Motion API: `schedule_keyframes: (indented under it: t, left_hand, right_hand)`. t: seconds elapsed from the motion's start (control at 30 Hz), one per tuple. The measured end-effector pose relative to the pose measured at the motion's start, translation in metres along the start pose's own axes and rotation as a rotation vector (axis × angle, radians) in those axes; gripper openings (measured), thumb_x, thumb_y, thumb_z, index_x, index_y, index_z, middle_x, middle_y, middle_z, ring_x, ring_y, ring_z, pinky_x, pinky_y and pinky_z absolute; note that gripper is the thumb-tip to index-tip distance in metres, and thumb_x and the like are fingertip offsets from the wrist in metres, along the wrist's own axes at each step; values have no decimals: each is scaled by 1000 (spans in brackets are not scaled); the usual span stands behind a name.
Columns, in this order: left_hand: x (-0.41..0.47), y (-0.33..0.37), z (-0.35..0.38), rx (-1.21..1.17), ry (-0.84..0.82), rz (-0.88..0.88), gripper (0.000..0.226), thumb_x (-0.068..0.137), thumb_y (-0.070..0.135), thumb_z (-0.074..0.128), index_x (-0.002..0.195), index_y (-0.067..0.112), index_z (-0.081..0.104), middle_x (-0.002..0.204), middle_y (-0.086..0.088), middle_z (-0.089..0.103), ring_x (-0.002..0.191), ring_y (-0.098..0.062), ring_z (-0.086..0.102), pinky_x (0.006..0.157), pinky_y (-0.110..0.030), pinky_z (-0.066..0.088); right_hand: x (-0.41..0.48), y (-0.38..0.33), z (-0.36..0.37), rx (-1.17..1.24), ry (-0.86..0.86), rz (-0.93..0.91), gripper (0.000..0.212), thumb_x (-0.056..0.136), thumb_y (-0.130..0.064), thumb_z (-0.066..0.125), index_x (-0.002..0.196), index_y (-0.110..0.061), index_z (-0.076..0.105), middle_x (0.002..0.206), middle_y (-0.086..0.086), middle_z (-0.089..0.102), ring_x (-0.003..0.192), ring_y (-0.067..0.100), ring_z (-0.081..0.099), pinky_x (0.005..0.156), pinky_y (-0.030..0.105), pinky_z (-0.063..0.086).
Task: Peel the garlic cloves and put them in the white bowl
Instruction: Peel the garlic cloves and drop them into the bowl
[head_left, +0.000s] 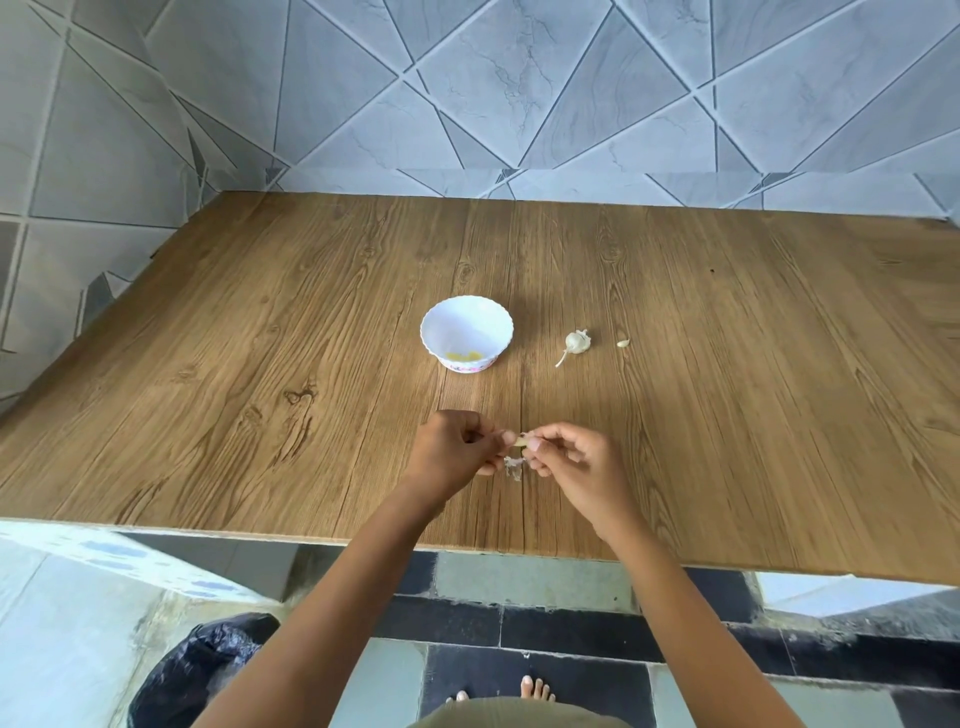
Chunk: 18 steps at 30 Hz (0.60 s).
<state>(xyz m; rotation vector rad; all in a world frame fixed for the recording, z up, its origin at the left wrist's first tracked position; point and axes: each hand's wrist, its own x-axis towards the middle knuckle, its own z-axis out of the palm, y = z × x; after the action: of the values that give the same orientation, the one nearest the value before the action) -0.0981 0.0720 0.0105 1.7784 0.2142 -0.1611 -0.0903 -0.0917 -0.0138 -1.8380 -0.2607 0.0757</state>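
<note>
Both hands pinching clove (521, 441) near table's front edge | left hand (451, 451) steadying, right hand (570, 456) stripping skin | bowl (466, 332) waiting mid-table

Both bare forearms reach forward from the lower edge and converge, the left hand (451, 448) and the right hand (577, 461) meeting knuckles up with fingers curled, the thumb and fingertips of each pinching one small garlic clove (521, 441) held between them.
</note>
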Motion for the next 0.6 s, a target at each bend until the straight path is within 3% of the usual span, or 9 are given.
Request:
schedule_keyframes:
  t: [0.17, 0.3, 0.43, 0.6]
  left_hand:
    - [-3, 1, 3, -111, -55, -24, 9, 88, 7, 64, 80, 4, 66, 68, -4, 66, 59, -6, 64, 58, -15, 52]
    - [-4, 0, 2, -165, -49, -14, 10, 89, 5, 61, 81, 4, 66, 72, -8, 67, 61, -6, 65, 59, -16, 54]
    - [-3, -1, 5, -81, 32, 44, 11, 89, 6, 63, 78, 6, 67, 68, -7, 67, 62, -9, 65, 60, -20, 55]
    - [-1, -2, 7, 72, 29, 93, 12, 88, 8, 65, 76, 11, 67, 68, -6, 69, 63, -16, 65, 65, -30, 57]
  right_hand:
    - [0, -6, 1, 262, -43, 271, 12, 92, -7, 56, 88, -10, 67, 74, 2, 66, 65, 6, 61, 62, 18, 51]
    - [-4, -3, 4, 107, 20, 193, 18, 88, -22, 63, 82, -5, 67, 68, 1, 66, 63, 9, 62, 61, 20, 51]
    - [-7, -7, 5, 291, 50, 232, 19, 75, -28, 71, 86, -13, 70, 82, 2, 73, 77, 12, 70, 72, 21, 56]
    - [-7, -10, 7, 365, 56, 233, 11, 84, -4, 65, 87, -14, 70, 76, 1, 73, 75, 13, 71, 68, 19, 55]
